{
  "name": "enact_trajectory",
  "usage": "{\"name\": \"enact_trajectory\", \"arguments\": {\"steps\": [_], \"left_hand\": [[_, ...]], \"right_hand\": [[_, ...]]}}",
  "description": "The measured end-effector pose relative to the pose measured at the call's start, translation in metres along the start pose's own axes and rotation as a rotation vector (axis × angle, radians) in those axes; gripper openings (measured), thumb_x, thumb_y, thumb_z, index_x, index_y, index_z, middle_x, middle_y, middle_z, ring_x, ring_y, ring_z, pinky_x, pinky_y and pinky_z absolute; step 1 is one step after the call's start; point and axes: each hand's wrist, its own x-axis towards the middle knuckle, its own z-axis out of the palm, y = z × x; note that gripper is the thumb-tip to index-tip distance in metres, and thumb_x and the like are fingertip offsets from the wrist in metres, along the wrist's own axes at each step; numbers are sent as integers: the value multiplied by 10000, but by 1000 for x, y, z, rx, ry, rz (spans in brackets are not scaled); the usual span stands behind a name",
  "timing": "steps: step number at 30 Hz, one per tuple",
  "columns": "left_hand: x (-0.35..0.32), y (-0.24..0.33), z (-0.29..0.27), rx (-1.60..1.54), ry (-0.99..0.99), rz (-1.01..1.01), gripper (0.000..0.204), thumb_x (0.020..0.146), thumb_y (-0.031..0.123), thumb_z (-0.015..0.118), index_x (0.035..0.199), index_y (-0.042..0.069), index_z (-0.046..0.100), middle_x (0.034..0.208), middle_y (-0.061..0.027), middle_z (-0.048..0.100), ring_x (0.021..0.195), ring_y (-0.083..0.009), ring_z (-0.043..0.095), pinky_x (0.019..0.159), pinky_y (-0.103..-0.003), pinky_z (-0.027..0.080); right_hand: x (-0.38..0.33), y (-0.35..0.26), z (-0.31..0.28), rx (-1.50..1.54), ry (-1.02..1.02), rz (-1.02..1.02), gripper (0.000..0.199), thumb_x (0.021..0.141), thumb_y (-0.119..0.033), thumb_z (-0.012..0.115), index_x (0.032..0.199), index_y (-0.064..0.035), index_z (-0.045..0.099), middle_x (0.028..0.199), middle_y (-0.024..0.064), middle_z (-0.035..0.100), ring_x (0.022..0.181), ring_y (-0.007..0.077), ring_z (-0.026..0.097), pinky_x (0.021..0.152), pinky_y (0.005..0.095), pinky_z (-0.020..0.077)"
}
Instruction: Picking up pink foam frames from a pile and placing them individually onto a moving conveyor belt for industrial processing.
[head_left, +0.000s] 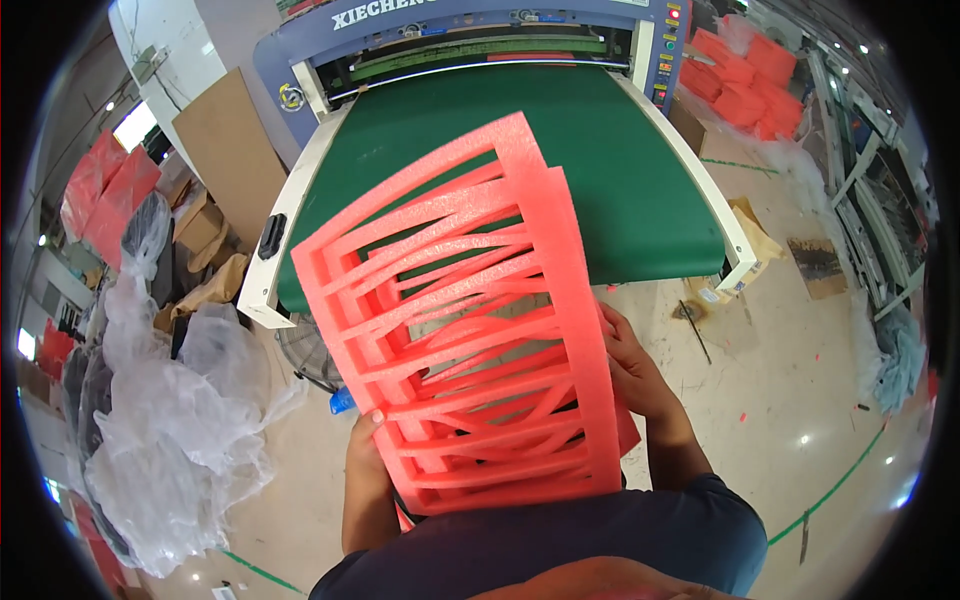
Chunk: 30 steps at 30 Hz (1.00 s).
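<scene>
Between my two hands is a stack of red foam sheets [583,330], cut into a lattice of long slots and thin bars. It stands tilted up in front of my body, its far end over the green conveyor belt [640,200]. My left hand [370,438] grips the stack's left edge, with the thumb showing on the near side. At the right edge my right hand [632,365] holds it from behind and the side, some fingers hidden by the foam. Several layers lie slightly out of line with each other.
A blue machine [275,60] frames the belt's far end, with buttons on its right post. Crumpled clear plastic [180,430] lies at the left, near cardboard [230,130] and a floor fan [305,355]. Red foam pieces [750,75] are piled far right, beside a metal rack [860,170].
</scene>
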Motion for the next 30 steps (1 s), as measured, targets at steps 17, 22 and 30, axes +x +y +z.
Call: {"name": "enact_trajectory", "arguments": {"steps": [17,22,30], "left_hand": [[13,-10,-16,-164,-56,34,844,752,305,678,1482,-3,388,1420,-215,545,1256,-390,566,1064,-511,475],[13,-13,-21,-154,-98,107,847,760,335,659,1486,-3,383,1439,-220,526,1284,-393,544,1091,-517,444],[17,-20,-41,-165,-149,123,845,773,326,650,1492,-17,370,1464,-226,505,1310,-401,524,1113,-532,420]], "right_hand": [[-14,3,-10,484,163,278,384,1023,-187,583,1355,6,576,1356,86,603,1209,197,598,1013,332,484],[-15,6,-1,544,177,260,438,970,-78,647,1386,0,532,1305,73,624,1182,180,612,980,326,509],[-14,-10,11,908,75,176,619,983,-326,634,1486,-42,414,1427,124,528,1301,257,538,1085,405,447]]}}
